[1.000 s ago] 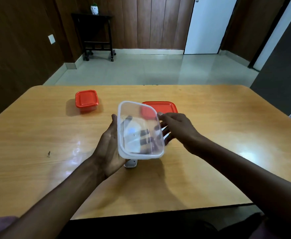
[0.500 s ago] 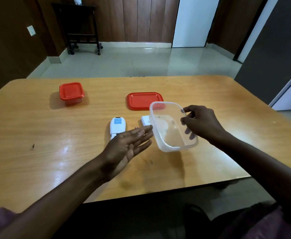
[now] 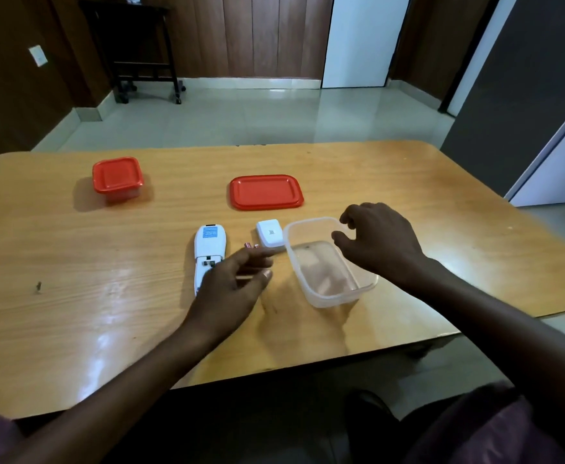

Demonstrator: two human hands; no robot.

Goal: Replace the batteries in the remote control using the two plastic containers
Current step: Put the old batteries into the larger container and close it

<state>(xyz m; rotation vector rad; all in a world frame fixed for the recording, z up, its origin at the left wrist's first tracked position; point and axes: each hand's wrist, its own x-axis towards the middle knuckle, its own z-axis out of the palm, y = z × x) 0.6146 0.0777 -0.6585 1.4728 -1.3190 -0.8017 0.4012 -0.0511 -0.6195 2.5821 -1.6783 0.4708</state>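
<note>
The left hand (image 3: 230,283) hovers with fingers loosely spread, holding nothing, over the lower end of the white remote control (image 3: 208,251), which lies back-up on the table (image 3: 73,269) with its battery bay uncovered. The right hand (image 3: 376,244), fingers curled apart and gripping nothing, sits at the rim of the empty clear container (image 3: 328,262). Batteries (image 3: 251,245) and the white battery cover (image 3: 269,233) lie between remote and container, the red lid (image 3: 266,192) beyond, and the small red-lidded container (image 3: 117,179) far left.

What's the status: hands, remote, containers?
Left hand open over remote; right hand open above clear container. Battery bay open. Small container lidded.
</note>
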